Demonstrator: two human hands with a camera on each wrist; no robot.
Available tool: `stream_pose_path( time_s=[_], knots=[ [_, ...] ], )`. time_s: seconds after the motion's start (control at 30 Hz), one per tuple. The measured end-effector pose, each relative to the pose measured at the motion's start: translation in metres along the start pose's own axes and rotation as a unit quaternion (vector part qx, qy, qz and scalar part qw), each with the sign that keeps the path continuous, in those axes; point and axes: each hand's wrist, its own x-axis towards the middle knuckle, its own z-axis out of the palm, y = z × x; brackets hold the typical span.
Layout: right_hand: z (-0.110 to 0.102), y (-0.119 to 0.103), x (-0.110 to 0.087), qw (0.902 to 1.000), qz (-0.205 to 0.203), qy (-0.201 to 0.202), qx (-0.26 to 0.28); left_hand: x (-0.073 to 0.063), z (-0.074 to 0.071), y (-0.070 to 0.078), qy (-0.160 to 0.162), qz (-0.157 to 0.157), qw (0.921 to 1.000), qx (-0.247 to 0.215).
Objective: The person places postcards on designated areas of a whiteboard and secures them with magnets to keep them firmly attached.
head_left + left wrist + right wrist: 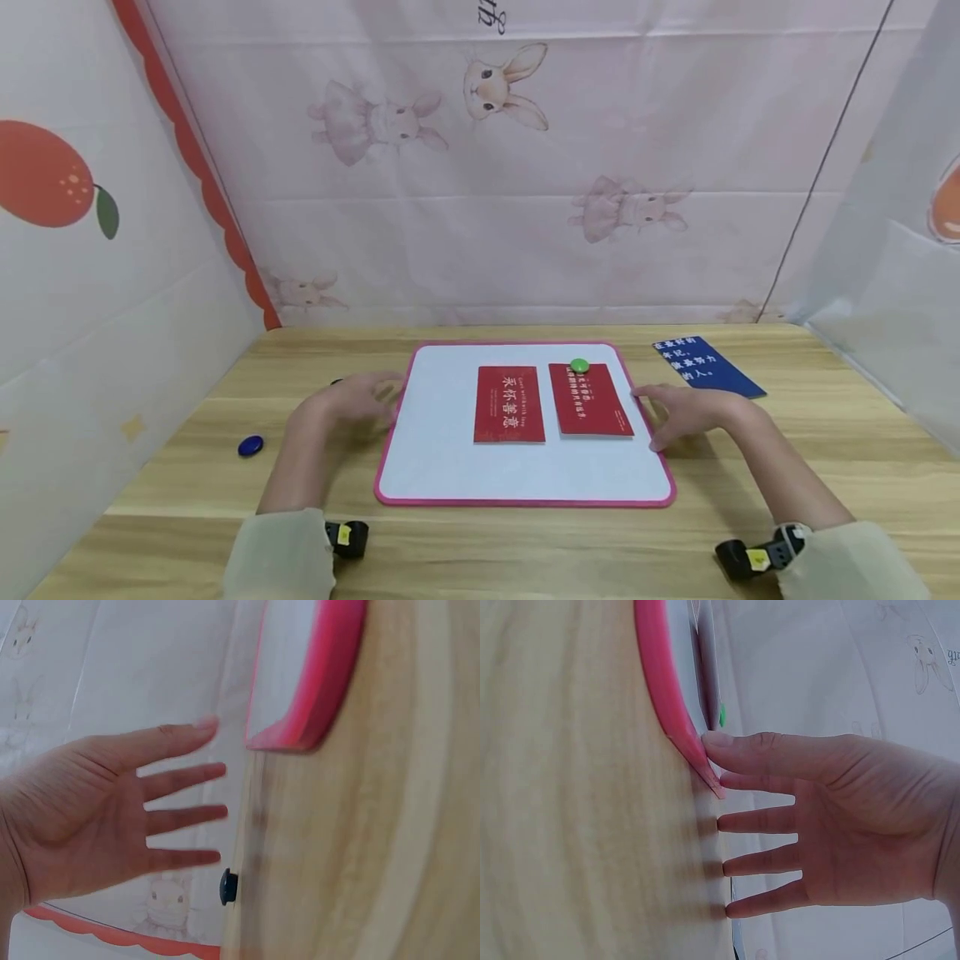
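Observation:
A small whiteboard (435,467) with a pink frame lies flat on the table. Two red cards with white writing, one at its middle (508,405) and one to the right (594,407), lie on it; a round green magnet (579,365) sits on the right card's upper edge. My left hand (356,402) is beside the board's left edge, fingers spread and straight, nothing held in the left wrist view. At the right edge is my right hand (686,413); its thumb (721,740) lies at the pink rim and its other fingers extend straight toward the tabletop.
A blue card (708,367) with white writing lies beyond the right hand. To the left sits a round blue magnet (251,446). A dark magnet (229,887) stands near the left fingers, mostly hidden in the head view. A rabbit-print sheet (480,250) hangs behind the table.

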Motion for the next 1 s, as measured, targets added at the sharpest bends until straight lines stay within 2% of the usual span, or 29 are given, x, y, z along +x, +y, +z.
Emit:
stream_pose_path(
  time_s=[0.17,0.2,0.4,0.57,0.8,1.0],
  knots=[
    [0.0,-0.002,0.001,1.0,-0.004,-0.002,0.0,-0.004,-0.009,-0.007,0.055,0.025,0.9981,-0.004],
    [0.0,-0.002,0.001,1.0,-0.004,-0.003,-0.001,-0.005,-0.012,-0.009,0.072,0.034,0.9968,0.007],
    [0.0,-0.001,0.0,1.0,0.003,-0.001,0.001,-0.015,-0.03,-0.023,0.133,0.076,0.9881,0.013],
    [0.0,-0.001,-0.001,1.0,0.003,-0.002,0.004,-0.017,-0.036,-0.037,0.17,0.065,0.9831,0.015],
    [0.0,-0.001,-0.002,1.0,0.0,-0.004,0.009,-0.012,-0.033,-0.056,0.192,0.043,0.9803,-0.017],
    [-0.002,-0.002,0.0,1.0,0.001,-0.005,0.007,-0.008,-0.029,-0.071,0.206,0.055,0.9769,-0.011]
  ],
)
